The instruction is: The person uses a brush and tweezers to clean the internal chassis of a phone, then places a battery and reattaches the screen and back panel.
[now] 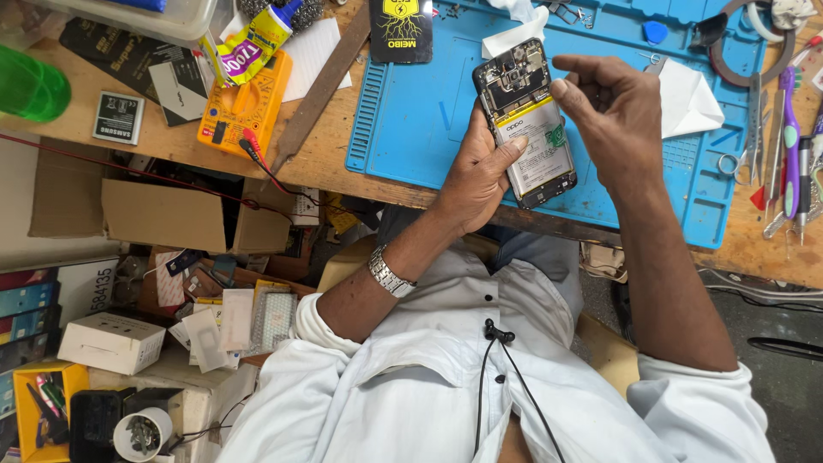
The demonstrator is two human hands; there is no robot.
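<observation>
Phone (525, 120), back cover off, is held above the blue mat (411, 120) by the left hand (480, 176), fingers wrapped round its edges; right hand (604, 111) fingers are pinched at its upper right side; exposed boards look fragile, so edges are best gripped.

The phone (525, 120) with its back cover off is showing its grey battery and small inside parts, standing tilted up above the blue mat (411, 120).
</observation>
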